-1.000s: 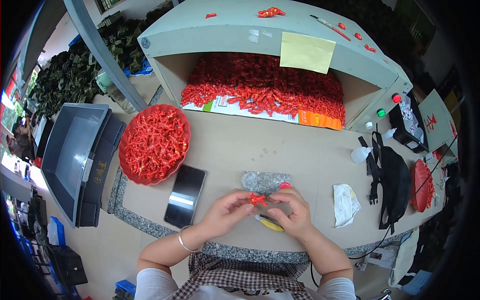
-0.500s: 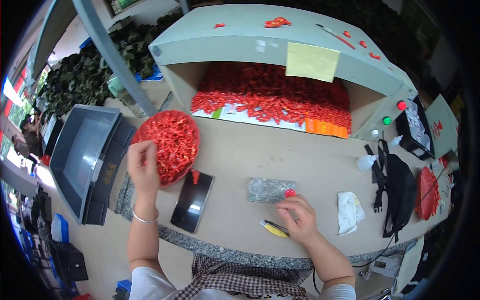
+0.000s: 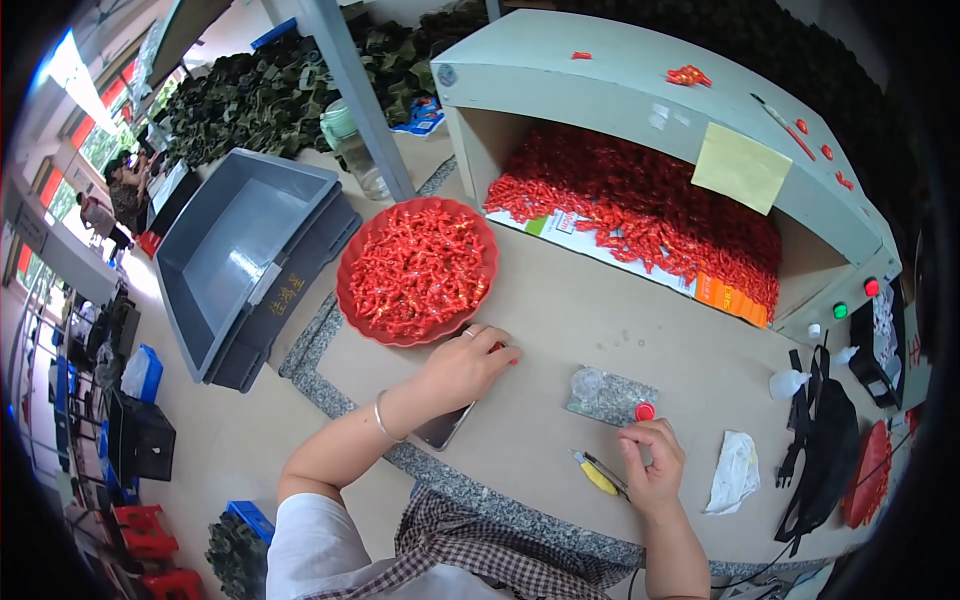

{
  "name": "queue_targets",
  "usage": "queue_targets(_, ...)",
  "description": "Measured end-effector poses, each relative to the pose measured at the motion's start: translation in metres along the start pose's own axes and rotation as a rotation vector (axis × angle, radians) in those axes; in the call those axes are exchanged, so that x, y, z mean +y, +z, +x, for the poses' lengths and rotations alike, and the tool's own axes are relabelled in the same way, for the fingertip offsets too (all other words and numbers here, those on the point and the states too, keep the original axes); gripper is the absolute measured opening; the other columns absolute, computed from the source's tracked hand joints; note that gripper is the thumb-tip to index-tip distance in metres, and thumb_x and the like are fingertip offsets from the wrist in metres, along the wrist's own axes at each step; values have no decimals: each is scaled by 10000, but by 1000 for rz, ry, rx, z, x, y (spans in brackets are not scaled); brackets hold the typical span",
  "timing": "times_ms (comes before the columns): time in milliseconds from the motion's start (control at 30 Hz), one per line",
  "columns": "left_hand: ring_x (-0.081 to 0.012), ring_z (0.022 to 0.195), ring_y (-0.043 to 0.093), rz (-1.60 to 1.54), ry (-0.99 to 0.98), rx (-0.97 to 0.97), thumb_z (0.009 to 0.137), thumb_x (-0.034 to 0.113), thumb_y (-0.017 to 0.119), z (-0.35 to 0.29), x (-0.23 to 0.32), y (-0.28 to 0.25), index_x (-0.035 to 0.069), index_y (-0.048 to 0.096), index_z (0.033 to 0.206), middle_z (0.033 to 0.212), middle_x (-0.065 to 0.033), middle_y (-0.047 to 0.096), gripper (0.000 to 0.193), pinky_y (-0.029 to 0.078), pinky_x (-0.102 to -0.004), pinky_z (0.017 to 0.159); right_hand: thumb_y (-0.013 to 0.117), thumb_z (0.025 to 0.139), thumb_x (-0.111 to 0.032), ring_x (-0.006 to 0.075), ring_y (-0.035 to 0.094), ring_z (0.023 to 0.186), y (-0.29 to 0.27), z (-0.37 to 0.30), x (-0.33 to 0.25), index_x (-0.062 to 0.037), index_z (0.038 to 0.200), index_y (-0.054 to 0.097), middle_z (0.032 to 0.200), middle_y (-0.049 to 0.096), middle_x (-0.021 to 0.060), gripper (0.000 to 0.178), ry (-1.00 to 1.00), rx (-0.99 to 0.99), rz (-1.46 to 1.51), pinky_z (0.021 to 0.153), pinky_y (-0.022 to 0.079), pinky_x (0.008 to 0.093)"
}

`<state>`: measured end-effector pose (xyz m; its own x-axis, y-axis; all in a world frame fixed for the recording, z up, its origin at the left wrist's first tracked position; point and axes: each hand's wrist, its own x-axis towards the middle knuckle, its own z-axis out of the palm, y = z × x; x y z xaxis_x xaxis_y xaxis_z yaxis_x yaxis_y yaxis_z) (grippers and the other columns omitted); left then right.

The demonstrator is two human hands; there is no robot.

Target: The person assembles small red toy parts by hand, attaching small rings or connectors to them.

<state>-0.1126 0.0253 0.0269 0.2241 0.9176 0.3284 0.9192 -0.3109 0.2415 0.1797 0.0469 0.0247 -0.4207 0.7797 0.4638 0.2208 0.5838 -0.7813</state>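
My left hand [image 3: 465, 366] reaches over the top of a dark phone [image 3: 442, 428], just below a red scalloped bowl [image 3: 346, 300] heaped with small glossy red pieces [image 3: 420, 265]. Its fingers are closed on a small red piece [image 3: 513, 361], which partly shows at the fingertips. Curled near the lower edge of a grey speckled stone slab [image 3: 606, 396] is my right hand [image 3: 655, 468]. What its fingers hold, if anything, is hidden. Just beyond those fingertips a round red cap [image 3: 645, 411] lies on the slab's corner.
A yellow-handled cutting tool [image 3: 596, 475] lies left of my right hand, a crumpled white cloth [image 3: 735, 470] to its right. A pale shelf box [image 3: 560, 80] full of red pieces stands behind. Grey crates [image 3: 240, 270] are at left, a black strapped bag [image 3: 820, 430] at right.
My left hand has come from above the bowl's left side to the phone's top end, onto the red piece there. My right hand stays by the slab. The view has turned left.
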Motion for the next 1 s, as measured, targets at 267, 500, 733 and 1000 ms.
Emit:
queue_targets(267,-262,936,546,29,-95,315,740,12,588,21,-20,-30,69,607,960,994,-96,551,229,479,-338,756,622,745,16,231,566,722,-3,-2,1,-18,819,594,789,607,96,85,33,37,-27,657,458,305)
queue_targets(500,-360,1110,464,335,-195,185,798,173,601,17,-95,-46,64,610,1029,1157,-185,516,256,392,-405,933,607,756,24,212,571,740,-1,4,-1,-16,804,602,804,615,92,63,24,7,-24,681,453,299)
queue_targets(733,-300,1004,525,47,39,204,768,159,620,92,-46,-27,40,588,1013,1074,-129,563,274,416,-400,875,622,755,8,213,575,736,-3,0,3,-22,807,613,809,618,86,61,27,-4,-24,674,453,295)
queue_targets(1000,-283,947,549,-35,157,46,758,133,620,177,-7,73,50,567,986,973,-106,554,248,470,-376,774,645,740,-6,221,577,726,-6,3,6,-30,811,621,798,617,83,79,11,27,-78,651,460,301)
